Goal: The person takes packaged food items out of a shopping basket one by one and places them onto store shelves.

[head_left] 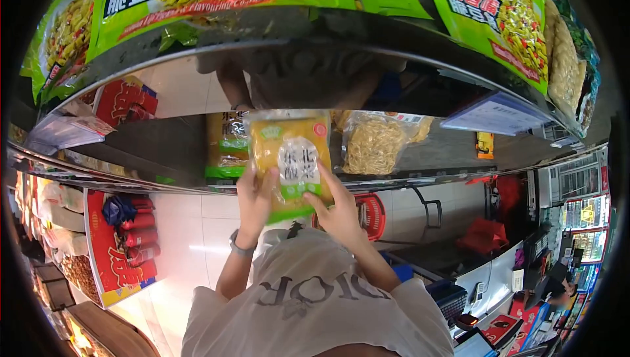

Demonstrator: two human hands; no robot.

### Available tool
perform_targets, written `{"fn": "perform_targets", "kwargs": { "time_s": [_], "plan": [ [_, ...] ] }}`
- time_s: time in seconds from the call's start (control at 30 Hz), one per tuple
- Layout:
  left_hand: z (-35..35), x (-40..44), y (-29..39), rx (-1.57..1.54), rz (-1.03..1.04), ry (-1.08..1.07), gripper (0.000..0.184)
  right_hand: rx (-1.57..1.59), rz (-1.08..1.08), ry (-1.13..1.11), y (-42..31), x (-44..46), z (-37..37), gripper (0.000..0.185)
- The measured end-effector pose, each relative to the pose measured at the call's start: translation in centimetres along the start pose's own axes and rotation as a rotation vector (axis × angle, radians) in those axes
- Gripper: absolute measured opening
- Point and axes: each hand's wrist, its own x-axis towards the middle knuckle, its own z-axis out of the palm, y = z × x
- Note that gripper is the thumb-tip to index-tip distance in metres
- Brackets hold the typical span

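A yellow and green packet of pickled cabbage point(285, 135), with a white label of dark characters, is held upright between both hands in front of the shelf. My left hand point(256, 196), with a watch on its wrist, grips the lower left side. At the lower right, my right hand point(338, 209) has its thumb and fingers on the packet's front and edge. Partly hidden behind it, a similar packet point(226, 144) stands on the dark shelf point(157, 147). To the right lies a clear bag of tan, stringy food point(374, 146).
Large green snack bags point(492, 19) line the upper shelf, whose glossy edge curves above my hands. A small orange packet point(485, 145) lies at the lower shelf's right. Below are a red basket point(373, 216) and red cylinders point(140, 237) on the left. A cluttered counter is at lower right.
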Motion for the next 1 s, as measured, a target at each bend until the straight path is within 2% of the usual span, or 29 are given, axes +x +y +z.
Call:
{"fn": "perform_targets", "kwargs": {
  "time_s": [0.03,0.07,0.1,0.13,0.17,0.2,0.23,0.27,0.3,0.37,0.47,0.53,0.57,0.6,0.67,0.73,0.8,0.87,0.93,1.0],
  "plan": [
    [0.2,1.6,0.3,0.000,0.008,-0.004,0.028,-0.030,-0.094,0.038,0.4,1.4,0.3,0.063],
    [0.6,3.4,0.5,0.060,0.092,0.048,0.031,-0.031,-0.097,0.042,0.7,3.4,0.3,0.063],
    [1.1,5.1,0.5,0.122,0.172,0.097,0.033,-0.195,-0.091,0.014,0.9,5.4,0.2,0.060],
    [2.2,6.9,-0.7,0.233,0.401,0.256,0.046,-0.358,-0.082,-0.014,1.0,6.3,0.4,0.058],
    [2.1,7.4,-1.7,0.618,0.418,0.278,0.052,-0.358,-0.086,-0.005,1.3,6.5,0.8,0.058],
    [2.0,8.2,-2.4,1.002,0.431,0.302,0.057,-0.552,-0.162,0.061,2.1,6.9,1.5,0.057],
    [2.2,8.0,-2.8,1.000,0.445,0.305,0.057,-0.747,-0.235,0.129,3.1,7.4,2.1,0.056],
    [2.5,6.9,-3.3,1.171,0.372,0.161,0.059,-0.751,-0.242,0.141,4.2,7.3,2.7,0.056],
    [2.7,6.1,-4.0,1.336,0.293,0.011,0.061,-0.714,-0.192,0.050,5.6,6.4,3.4,0.053],
    [2.6,5.8,-6.7,1.347,0.293,0.000,0.059,-0.639,-0.079,-0.063,7.8,5.3,4.8,0.049],
    [2.5,6.3,-6.7,1.337,0.316,-0.046,0.058,-0.687,-0.056,-0.043,7.7,5.2,5.6,0.053],
    [3.0,7.4,-6.4,1.336,0.360,-0.003,0.059,-0.656,-0.001,-0.045,7.6,6.1,6.3,0.056],
    [3.4,7.9,-5.9,1.348,0.284,-0.018,0.061,-0.651,-0.033,-0.017,7.5,6.4,6.6,0.056],
    [3.6,8.3,-5.8,1.361,0.305,-0.058,0.061,-0.644,-0.056,0.015,7.6,6.5,6.8,0.055],
    [3.6,8.7,-6.0,1.274,0.378,0.020,0.055,-0.591,-0.074,0.054,7.6,6.4,6.7,0.049],
    [3.7,8.1,-7.2,1.255,0.402,0.045,0.059,-0.501,-0.095,0.063,7.3,5.0,5.8,0.046],
    [4.7,5.9,-6.8,1.218,0.383,0.128,0.053,-0.418,-0.188,0.246,7.7,2.1,5.2,0.040],
    [4.6,3.6,-7.3,1.003,0.677,0.184,0.038,-0.257,-0.215,0.342,7.9,-2.8,3.9,0.034],
    [4.8,0.1,-8.2,0.913,0.794,0.145,0.024,-0.039,-0.112,0.393,10.3,-8.8,2.9,0.026],
    [5.2,-3.3,-9.8,0.782,0.778,-0.015,0.019,-0.009,0.105,0.500,13.5,-14.9,1.2,0.019]
  ]
}}
